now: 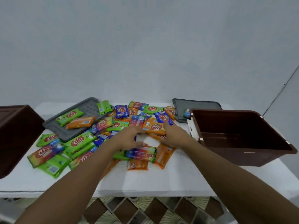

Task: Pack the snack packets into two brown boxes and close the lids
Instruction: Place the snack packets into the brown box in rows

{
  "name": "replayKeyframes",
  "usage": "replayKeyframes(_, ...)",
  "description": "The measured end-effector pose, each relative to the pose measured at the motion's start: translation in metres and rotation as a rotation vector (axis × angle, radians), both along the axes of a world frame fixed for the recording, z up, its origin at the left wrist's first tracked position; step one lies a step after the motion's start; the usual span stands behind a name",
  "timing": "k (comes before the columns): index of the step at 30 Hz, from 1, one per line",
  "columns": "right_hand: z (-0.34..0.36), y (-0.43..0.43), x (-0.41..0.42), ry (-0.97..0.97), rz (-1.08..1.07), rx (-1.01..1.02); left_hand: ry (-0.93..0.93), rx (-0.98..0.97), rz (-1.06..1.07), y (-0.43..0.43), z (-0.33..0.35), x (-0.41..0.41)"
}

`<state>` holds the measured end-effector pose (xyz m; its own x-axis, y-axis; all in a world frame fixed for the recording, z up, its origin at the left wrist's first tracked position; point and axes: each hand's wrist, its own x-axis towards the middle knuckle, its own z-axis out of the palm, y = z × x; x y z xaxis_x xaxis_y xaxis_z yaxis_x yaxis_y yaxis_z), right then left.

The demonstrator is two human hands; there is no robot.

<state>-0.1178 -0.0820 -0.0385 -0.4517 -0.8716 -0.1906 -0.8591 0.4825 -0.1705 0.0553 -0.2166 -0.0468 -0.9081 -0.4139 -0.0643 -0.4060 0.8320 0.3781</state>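
Several snack packets [77,143] in green, orange and blue lie in a loose pile on the white table [161,180]. My left hand [127,139] is in the middle of the pile, its fingers and thumb curled round the edge of a blue packet [135,138] that is mostly hidden. My right hand [175,135] rests on an orange packet [152,126] with fairly straight fingers. One brown box [242,157] stands open at the right with nothing visible inside. A second brown box [16,135] sits at the left edge, its inside out of sight.
A grey lid [64,135] lies at the back left with three packets on it. Another grey lid [197,104] lies behind the right box with a small packet on it. A pale wall rises behind the table. Patterned floor tiles [145,210] show below the table's front edge.
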Motion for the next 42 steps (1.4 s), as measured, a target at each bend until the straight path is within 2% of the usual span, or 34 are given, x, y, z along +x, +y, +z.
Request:
replayKeyframes(3, -0.007, -0.005, 0.004, -0.08, -0.114, 0.033, 0.017, -0.138, -0.018, -0.015, -0.002, -0.013)
replayKeyframes(6, 0.001, -0.006, 0.006, -0.055, -0.117, 0.07, -0.024, -0.251, -0.039, -0.025, -0.006, -0.035)
replayKeyframes(10, 0.025, 0.0, 0.009, -0.017, -0.083, 0.128, -0.115, -0.202, -0.087, -0.027, -0.016, -0.067)
replayKeyframes(14, 0.046, 0.008, 0.014, 0.188, 0.042, 0.262, -0.144, -0.182, -0.136, -0.024, -0.021, -0.086)
replayKeyframes(16, 0.054, 0.01, 0.014, 0.222, 0.079, 0.298, -0.133, -0.206, -0.149, -0.024, -0.02, -0.088)
replayKeyframes(19, 0.069, 0.012, 0.01, 0.176, 0.09, 0.284, -0.102, -0.167, -0.155, -0.026, -0.02, -0.086)
replayKeyframes(23, 0.093, 0.026, -0.014, 0.036, 0.065, 0.145, -0.03, -0.101, -0.152, -0.029, -0.002, -0.087)
replayKeyframes(26, 0.111, 0.048, -0.046, -0.015, 0.042, 0.061, 0.007, -0.038, -0.126, -0.022, 0.023, -0.093)
replayKeyframes(30, 0.116, 0.081, -0.104, -0.046, -0.011, 0.061, 0.032, 0.07, -0.107, 0.001, 0.055, -0.115)
replayKeyframes(34, 0.11, 0.11, -0.157, -0.163, -0.083, -0.002, 0.091, 0.119, -0.127, 0.03, 0.084, -0.152)
replayKeyframes(36, 0.104, 0.122, -0.181, -0.122, -0.049, 0.047, 0.095, 0.096, -0.169, 0.048, 0.095, -0.173)
replayKeyframes(39, 0.091, 0.131, -0.21, 0.041, -0.004, 0.188, 0.058, 0.035, -0.277, 0.078, 0.101, -0.209)
replayKeyframes(42, 0.075, 0.136, -0.227, 0.138, 0.047, 0.306, -0.073, -0.112, -0.338, 0.105, 0.091, -0.243)
